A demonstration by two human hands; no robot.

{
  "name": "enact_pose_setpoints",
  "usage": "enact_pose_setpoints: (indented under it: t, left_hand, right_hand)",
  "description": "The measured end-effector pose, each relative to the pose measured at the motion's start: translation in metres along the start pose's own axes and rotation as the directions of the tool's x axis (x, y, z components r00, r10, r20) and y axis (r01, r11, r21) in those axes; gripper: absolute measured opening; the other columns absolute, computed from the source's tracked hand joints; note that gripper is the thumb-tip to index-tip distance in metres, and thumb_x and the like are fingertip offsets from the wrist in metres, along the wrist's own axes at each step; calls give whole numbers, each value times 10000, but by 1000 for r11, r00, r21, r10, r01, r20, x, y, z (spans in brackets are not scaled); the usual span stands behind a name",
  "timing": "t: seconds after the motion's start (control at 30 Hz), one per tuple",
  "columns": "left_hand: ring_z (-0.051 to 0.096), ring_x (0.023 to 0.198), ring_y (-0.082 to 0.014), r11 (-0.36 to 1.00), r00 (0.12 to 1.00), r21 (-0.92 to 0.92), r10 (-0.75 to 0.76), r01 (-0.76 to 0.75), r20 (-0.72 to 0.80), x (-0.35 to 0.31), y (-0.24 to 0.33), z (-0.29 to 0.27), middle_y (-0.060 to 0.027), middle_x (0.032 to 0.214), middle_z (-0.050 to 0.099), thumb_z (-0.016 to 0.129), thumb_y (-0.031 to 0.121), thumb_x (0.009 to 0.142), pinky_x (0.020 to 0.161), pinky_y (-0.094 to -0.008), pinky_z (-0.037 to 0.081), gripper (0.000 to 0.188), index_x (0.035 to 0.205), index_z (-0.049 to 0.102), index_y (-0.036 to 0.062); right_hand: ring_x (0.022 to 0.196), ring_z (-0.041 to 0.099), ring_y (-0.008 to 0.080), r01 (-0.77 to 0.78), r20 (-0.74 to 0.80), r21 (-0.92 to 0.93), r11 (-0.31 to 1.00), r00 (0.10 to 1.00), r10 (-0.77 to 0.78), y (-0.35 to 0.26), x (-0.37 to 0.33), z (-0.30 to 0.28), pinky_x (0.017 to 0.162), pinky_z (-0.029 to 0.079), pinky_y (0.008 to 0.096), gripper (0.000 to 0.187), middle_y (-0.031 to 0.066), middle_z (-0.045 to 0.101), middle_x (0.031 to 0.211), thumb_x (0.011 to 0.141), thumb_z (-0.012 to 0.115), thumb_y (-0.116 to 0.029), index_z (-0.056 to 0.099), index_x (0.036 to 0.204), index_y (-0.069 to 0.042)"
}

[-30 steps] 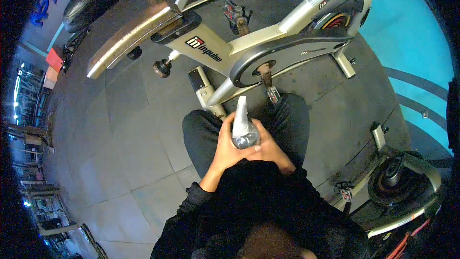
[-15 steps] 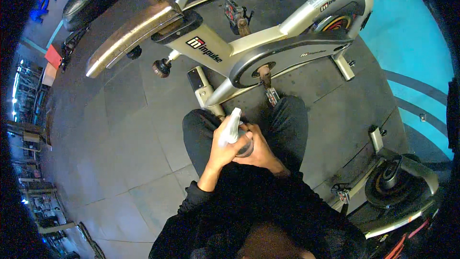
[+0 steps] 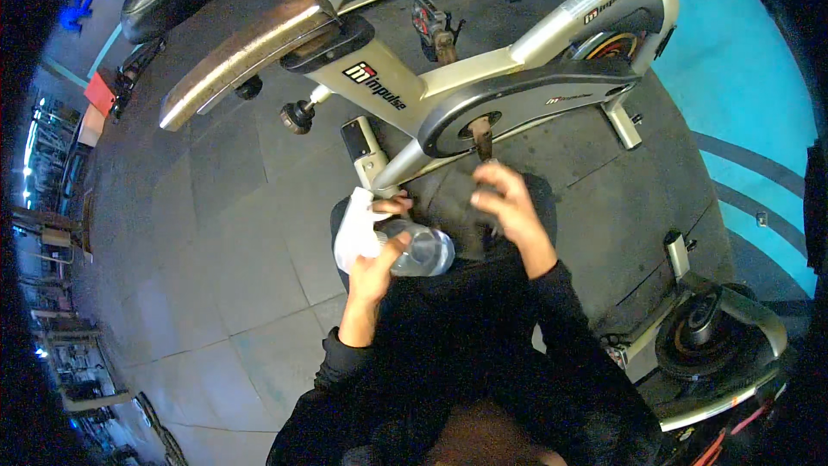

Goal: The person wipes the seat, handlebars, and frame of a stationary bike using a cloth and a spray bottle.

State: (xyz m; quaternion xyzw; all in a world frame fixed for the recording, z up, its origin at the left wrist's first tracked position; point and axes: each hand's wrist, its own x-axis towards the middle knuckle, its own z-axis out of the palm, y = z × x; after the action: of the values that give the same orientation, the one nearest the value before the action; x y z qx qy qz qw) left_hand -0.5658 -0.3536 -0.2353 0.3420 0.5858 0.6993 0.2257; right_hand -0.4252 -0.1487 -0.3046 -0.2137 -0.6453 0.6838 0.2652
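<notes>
My left hand (image 3: pixel 376 269) grips a clear plastic spray bottle (image 3: pixel 423 250), tipped on its side above my lap. Its white trigger head (image 3: pixel 354 231) points away to the left, and its round base faces right. To the right of the bottle and apart from it, my right hand (image 3: pixel 511 210) is raised over my right knee. The thumb and forefinger are spread, with slight motion blur, and I make out nothing between them. Just beyond that hand is the crank (image 3: pixel 481 134) of a silver-grey exercise bike (image 3: pixel 448 91); the pedal below the crank is hidden. A dark blurred patch between my knees is unclear.
The bike's rear foot (image 3: pixel 366 152) and an adjusting knob (image 3: pixel 297 117) stand close ahead of my left knee. Another bike (image 3: pixel 703 332) is at the right. Dark rubber tiles (image 3: pixel 233 250) cover the floor, with a turquoise strip (image 3: pixel 733 60) at the far right.
My right hand has let go of the spray bottle and moved right and forward. My left hand has shifted left, turning the bottle from roughly upright onto its side.
</notes>
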Motion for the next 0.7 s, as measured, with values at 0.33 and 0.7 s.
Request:
enact_pose_setpoints:
  t: [0.33,0.7]
  left_hand:
    - [616,889,-149,982,984,82,-173,169,49,27,-5,3,-68,939,618,659,-64,763,765,-278,510,542,1277,500,5]
    - [578,988,-162,902,938,405,-260,151,229,97,-29,41,-54,1124,622,729,217,850,894,-314,465,660,1426,441,71]
  right_hand:
    - [1359,291,461,-15,-165,-975,223,725,-669,-39,164,-44,1022,275,671,608,206,375,1456,870,617,-417,450,1384,-139]
    - [1439,261,231,58,267,-898,-435,859,-437,-54,173,-121,1089,196,641,447,2,361,1529,963,464,-386,480,1401,-295]
